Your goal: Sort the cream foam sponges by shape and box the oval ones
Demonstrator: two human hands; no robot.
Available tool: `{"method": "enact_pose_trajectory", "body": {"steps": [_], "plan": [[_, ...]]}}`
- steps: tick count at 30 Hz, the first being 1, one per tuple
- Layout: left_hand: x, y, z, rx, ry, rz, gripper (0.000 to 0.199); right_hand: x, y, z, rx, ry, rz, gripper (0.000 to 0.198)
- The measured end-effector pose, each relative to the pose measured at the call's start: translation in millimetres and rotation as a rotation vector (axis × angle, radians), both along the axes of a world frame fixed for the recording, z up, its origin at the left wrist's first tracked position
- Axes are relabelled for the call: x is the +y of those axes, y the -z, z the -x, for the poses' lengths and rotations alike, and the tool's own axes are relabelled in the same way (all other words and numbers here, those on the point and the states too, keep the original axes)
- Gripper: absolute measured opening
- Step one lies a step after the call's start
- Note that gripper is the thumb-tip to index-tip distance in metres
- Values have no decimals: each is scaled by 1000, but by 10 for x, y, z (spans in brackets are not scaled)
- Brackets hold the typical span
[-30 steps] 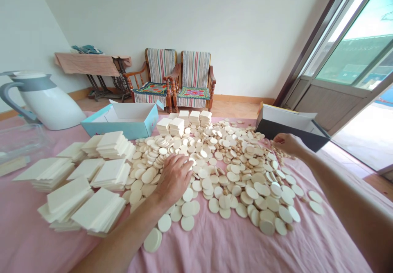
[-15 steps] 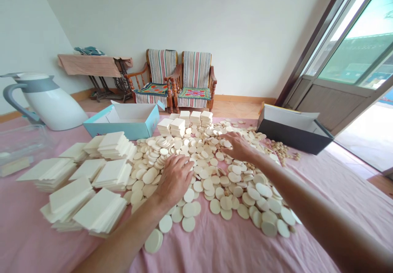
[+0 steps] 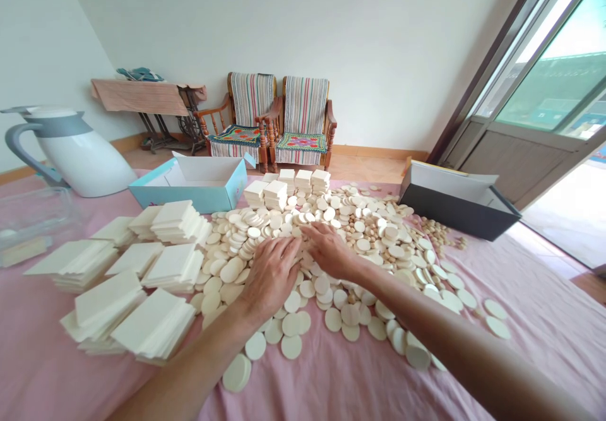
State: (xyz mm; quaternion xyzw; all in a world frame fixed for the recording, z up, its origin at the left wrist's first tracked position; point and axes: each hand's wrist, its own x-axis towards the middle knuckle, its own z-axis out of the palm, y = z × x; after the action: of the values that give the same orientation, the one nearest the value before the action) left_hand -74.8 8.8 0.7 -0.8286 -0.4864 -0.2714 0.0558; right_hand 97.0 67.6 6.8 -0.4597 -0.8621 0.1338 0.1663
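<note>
- the left hand (image 3: 273, 272) lies palm down on the pale round discs (image 3: 351, 315). its fingers are bent a little and close together; i can't tell if they have hold of anything.
- the right hand (image 3: 331, 254) is over the discs too, with its fingertips just beside the left hand. its fingers are reaching out, a bit bent, and i can't see what is under them.
- the discs lie all over the middle of the pink cloth (image 3: 322, 383), many on top of each other.
- little round bits (image 3: 436, 231) lie near the open black box (image 3: 454, 213).
- big square stacks (image 3: 173, 266) sit on the left, beside the discs. small square stacks (image 3: 275, 194) stand at the back.
- an open blue box (image 3: 199, 200) stands near a white jug (image 3: 92, 162).
</note>
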Motion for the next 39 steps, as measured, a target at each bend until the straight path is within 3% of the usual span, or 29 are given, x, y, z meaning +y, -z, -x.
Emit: {"method": "enact_pose_trajectory", "body": {"steps": [3, 6, 8, 10, 13, 15, 21, 26, 29, 32, 39], "plan": [[8, 21, 4, -43, -4, -25, 51, -199, -129, 45, 137, -170, 10, 56], [11, 36, 8, -67, -2, -39, 56, -189, -276, -21, 259, -251, 76, 43], [8, 33, 8, -60, 1, -32, 57, -64, -328, -114, 312, -196, 79, 31], [3, 23, 6, -45, 10, -11, 57, 105, -324, -227, 296, -41, 19, 28], [-3, 7, 2, -3, 40, 11, 49, 301, -227, -380, 122, 158, -41, 35], [-5, 4, 0, 28, 60, 15, 39, 333, -141, -441, -3, 155, -32, 39], [0, 3, 7, 43, 48, -10, 19, 148, -50, -501, -119, 40, 20, 23], [17, -17, 35, 33, -46, -35, 26, -80, -238, -643, 6, 50, -38, 21], [15, -37, 25, -2, -55, -53, 31, -352, -361, -714, 13, -88, 74, 16], [-33, -92, -28, -43, 46, -50, 25, -633, -384, -737, -65, -235, 144, 17], [-323, -346, -277, -45, 420, 169, 13, -796, -187, -708, -276, -180, 22, 19]]}}
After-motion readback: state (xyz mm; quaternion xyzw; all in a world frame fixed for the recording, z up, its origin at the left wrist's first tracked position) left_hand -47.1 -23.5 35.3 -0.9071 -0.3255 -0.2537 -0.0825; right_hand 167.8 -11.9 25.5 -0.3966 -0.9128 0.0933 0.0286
